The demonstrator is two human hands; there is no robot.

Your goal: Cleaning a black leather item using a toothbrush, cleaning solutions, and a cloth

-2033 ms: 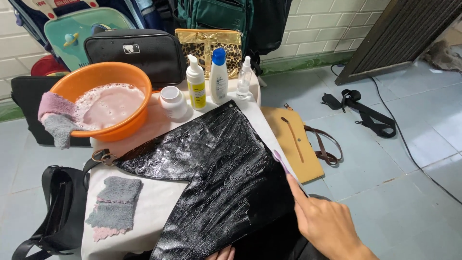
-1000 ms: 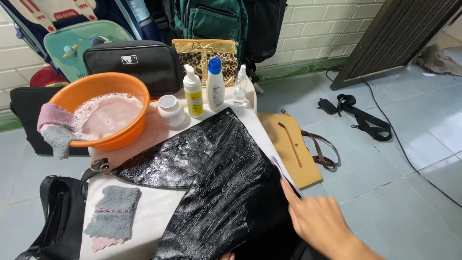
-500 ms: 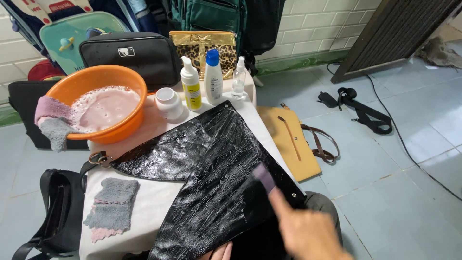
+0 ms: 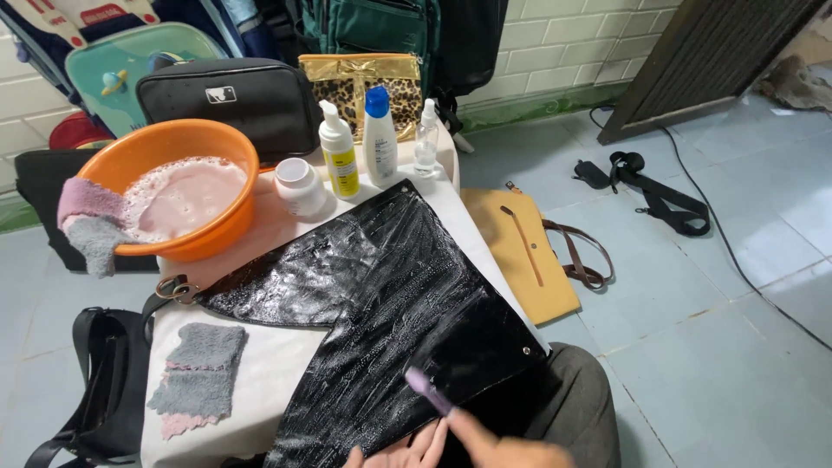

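Two hands show at the bottom edge of the head view. Going left to right: the left hand lies flat, fingers apart and holding nothing, on the near hem of the black glossy bag. Just beside it at three o'clock, the right hand is clamped on a lilac toothbrush, though the grip itself is blurred and partly cut off, so I judge it closed rather than see it plainly. The brush head points to eleven o'clock and touches the bag's wet, soapy face. From that hand the bag stretches away toward twelve o'clock, its long axis running from seven to one. The right hand is the nearer to the lathered middle; its wrist comes in low from five o'clock.
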